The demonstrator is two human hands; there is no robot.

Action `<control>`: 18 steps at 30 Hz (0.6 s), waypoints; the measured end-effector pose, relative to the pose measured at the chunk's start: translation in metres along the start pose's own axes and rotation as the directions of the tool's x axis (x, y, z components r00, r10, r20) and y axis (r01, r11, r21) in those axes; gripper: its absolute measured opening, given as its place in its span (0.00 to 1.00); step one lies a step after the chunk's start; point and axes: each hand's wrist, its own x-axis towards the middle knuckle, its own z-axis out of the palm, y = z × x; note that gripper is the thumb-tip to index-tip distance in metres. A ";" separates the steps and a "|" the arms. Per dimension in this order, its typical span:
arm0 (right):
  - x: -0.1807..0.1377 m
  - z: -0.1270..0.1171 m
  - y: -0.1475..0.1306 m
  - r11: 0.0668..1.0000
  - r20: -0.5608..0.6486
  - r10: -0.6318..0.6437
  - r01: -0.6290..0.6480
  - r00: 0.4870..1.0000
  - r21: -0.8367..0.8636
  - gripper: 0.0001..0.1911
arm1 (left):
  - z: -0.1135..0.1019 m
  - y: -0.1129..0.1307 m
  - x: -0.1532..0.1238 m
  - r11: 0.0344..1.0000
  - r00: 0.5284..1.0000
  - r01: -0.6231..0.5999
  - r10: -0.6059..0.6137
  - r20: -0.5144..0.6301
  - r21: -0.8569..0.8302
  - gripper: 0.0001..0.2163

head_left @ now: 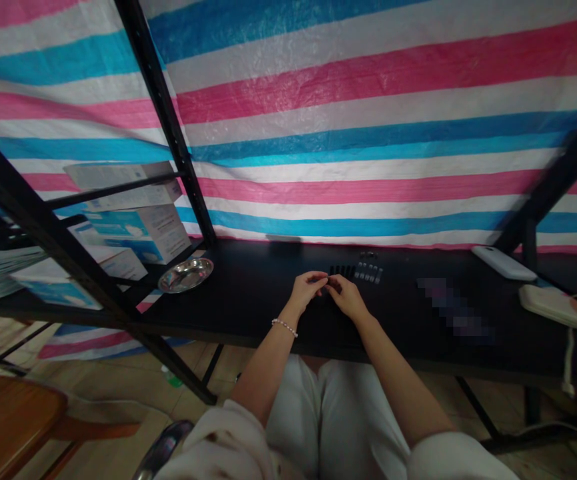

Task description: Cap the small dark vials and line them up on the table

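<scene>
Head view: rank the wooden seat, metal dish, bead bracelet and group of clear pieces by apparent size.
1. Wooden seat
2. Metal dish
3. Bead bracelet and group of clear pieces: too alike to rank

Metal dish [186,275] — glossy, tabletop [253,287] — matt, wooden seat [13,420]

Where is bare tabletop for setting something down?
Bare black tabletop lies between the round silver metal dish and the left hand, and between the right hand and the pixelated dark strip. Crowded: beyond the hands, small black pieces and small clear pieces; far right, a cream rectangular device.
</scene>
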 end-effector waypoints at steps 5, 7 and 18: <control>0.004 0.002 0.005 0.996 -0.115 0.082 -0.079 0.990 0.035 0.09 | -0.003 -0.001 0.002 0.999 0.982 0.024 -0.032 -0.186 -0.042 0.11; 0.007 0.003 0.007 0.994 -0.150 0.111 -0.107 0.982 0.036 0.09 | -0.005 -0.001 0.003 0.997 0.962 0.032 -0.050 -0.267 -0.074 0.10; 0.023 0.015 0.022 0.990 -0.160 0.128 -0.135 0.979 -0.031 0.07 | -0.007 -0.004 0.007 0.996 0.942 0.058 -0.076 -0.328 -0.066 0.07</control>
